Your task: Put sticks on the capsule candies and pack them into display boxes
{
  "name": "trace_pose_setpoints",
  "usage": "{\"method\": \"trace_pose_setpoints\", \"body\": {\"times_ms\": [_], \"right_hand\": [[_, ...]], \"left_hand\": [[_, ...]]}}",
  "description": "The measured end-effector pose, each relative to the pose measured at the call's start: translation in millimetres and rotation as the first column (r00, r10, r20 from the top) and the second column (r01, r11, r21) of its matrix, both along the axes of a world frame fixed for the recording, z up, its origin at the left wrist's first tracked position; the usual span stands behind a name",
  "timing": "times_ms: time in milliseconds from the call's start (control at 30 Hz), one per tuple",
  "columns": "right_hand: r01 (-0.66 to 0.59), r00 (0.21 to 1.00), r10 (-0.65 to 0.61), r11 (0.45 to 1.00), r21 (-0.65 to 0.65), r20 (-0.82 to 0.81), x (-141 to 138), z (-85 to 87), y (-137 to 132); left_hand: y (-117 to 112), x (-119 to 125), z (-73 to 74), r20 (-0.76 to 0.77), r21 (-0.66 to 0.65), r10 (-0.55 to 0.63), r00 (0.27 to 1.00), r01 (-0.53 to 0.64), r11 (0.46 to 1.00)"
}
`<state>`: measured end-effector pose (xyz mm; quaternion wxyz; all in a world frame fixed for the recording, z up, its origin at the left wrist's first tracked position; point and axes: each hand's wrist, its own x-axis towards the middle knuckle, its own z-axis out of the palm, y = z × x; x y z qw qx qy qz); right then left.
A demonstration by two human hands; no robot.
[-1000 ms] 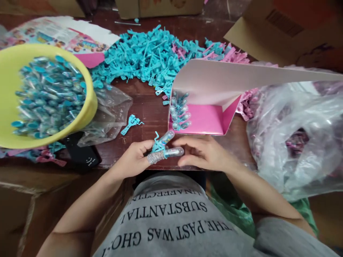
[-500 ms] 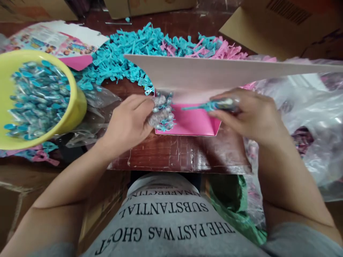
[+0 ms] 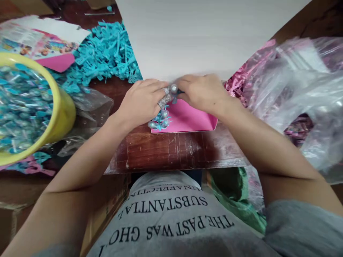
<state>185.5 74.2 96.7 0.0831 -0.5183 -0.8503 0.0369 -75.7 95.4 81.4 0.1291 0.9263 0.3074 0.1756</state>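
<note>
In front of me lies a pink box (image 3: 191, 116) with its tall white lid (image 3: 209, 35) raised behind it. Silvery, ball-ended pieces with turquoise parts (image 3: 162, 121) are packed against its left end. My left hand (image 3: 143, 101) is closed at that end, fingers curled around the upper pieces. Close beside it, my right hand (image 3: 202, 92) pinches another such piece over the box's back part; its fingers hide most of that piece, and motion blurs them.
A yellow tub (image 3: 64, 110) of wrapped turquoise pieces stands left. Turquoise plastic parts (image 3: 104, 53) are heaped behind, pink ones (image 3: 241, 80) on the right. Clear plastic bags (image 3: 302, 96) lie far right, printed card (image 3: 40, 39) at the back left. A green bag (image 3: 241, 200) hangs below the table edge.
My right hand has moved left with its turquoise-and-silver piece, from the box's right side to beside my left hand. The white lid now shows broader and more upright. The view has shifted slightly.
</note>
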Motion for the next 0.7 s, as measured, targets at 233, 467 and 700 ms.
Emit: {"method": "trace_pose_setpoints", "body": {"times_ms": [233, 467, 700], "right_hand": [[0.036, 0.999, -0.034, 0.997, -0.073, 0.030, 3, -4.7, -8], [0.073, 0.996, -0.078, 0.988, -0.135, -0.031, 6, 9.0, -18], [0.059, 0.998, -0.055, 0.989, -0.136, 0.038, 5, 4.5, -15]], "left_hand": [[-3, -1, -2.6, 0.019, 0.060, 0.002, 1.000, -0.003, 0.998], [-1, -4, -11.9, 0.110, 0.021, -0.007, 0.994, 0.005, 1.000], [-6, 0, -7.9, 0.066, 0.087, 0.023, 0.998, -0.029, 0.996]]}}
